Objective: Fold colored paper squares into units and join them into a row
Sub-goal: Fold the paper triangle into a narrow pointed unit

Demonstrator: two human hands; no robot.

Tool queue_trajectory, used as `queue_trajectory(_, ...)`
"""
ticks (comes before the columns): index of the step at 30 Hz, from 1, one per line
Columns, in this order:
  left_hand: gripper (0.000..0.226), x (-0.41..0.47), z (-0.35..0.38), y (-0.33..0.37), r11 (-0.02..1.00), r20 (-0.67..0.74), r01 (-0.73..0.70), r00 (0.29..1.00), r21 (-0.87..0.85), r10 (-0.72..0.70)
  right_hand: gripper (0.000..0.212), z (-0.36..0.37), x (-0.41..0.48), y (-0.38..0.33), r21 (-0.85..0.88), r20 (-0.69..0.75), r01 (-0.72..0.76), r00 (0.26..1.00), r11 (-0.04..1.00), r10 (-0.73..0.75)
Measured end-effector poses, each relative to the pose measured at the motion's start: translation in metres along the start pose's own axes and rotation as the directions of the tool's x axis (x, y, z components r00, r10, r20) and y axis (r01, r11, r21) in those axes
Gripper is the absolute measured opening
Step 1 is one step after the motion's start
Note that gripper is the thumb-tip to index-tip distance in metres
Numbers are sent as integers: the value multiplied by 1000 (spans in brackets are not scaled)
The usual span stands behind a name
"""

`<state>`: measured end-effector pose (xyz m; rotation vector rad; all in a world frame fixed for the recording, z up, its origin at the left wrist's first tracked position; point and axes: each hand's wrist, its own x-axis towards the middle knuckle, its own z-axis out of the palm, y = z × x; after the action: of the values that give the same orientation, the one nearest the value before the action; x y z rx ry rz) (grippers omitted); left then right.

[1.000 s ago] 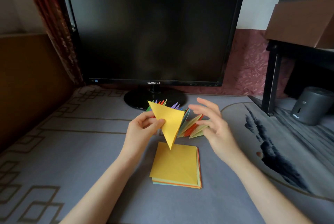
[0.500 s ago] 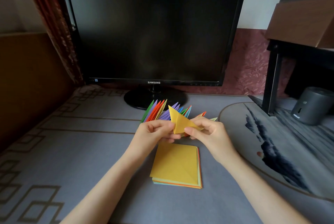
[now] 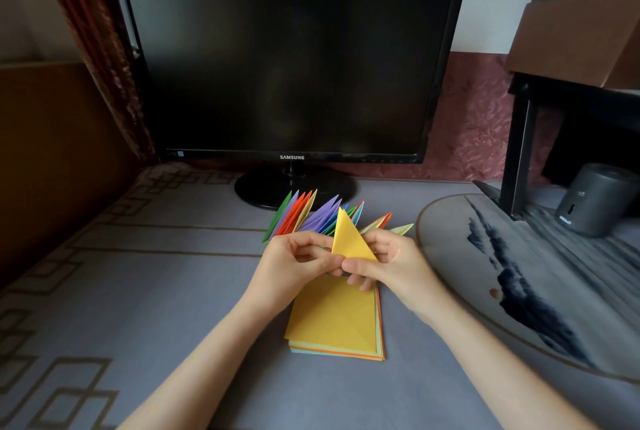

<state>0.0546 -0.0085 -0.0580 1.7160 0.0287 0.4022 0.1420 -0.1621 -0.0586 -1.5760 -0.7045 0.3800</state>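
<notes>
Nearest to me is the stack (image 3: 334, 322) of flat squares on the table (image 3: 173, 291), yellow on top with more colors under it. These are not folded yet, so I think a lot of work is left. Just over the far edge of the stack, the left hand (image 3: 294, 263) and the right hand (image 3: 391, 263) meet. Both pinch a folded yellow unit (image 3: 349, 239) that points up. Behind the hands stands the row (image 3: 311, 213) of joined units, green, purple, orange, yellow and blue, fanned out. I think many units are done and the yellow one goes in next. Far back is a dark monitor (image 3: 291, 58) with the word SAMSUNG on it. The gray can (image 3: 595, 201) at the right has a small label I cannot read.
</notes>
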Motion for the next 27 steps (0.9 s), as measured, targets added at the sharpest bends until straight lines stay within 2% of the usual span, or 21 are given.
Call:
queue_trajectory(3,9,0,1,-1,1000,7,-15,1000,27,15,18,0,0,1,-25,10,-8,1000,1000,9)
queue_trajectory(11,15,3,0,-3,986,-78,30,996,-163,-43,15,2,-1,-3,76,31,-18,999,997,16)
queue_trajectory(13,20,4,-1,-4,984,-99,31,994,-174,-49,19,2,-2,-4,115,49,-30,999,993,25)
queue_trajectory(21,10,6,-4,-8,973,-148,43,986,-225,-77,37,0,-2,-4,124,173,-11,985,992,-10)
queue_trajectory(25,16,7,-8,-9,987,-162,33,985,-158,-59,44,-2,-4,-4,106,269,-24,963,994,-5)
queue_trajectory(27,19,6,-8,-8,994,-146,8,989,-110,-24,44,-5,-2,-6,11,261,-24,965,1000,20)
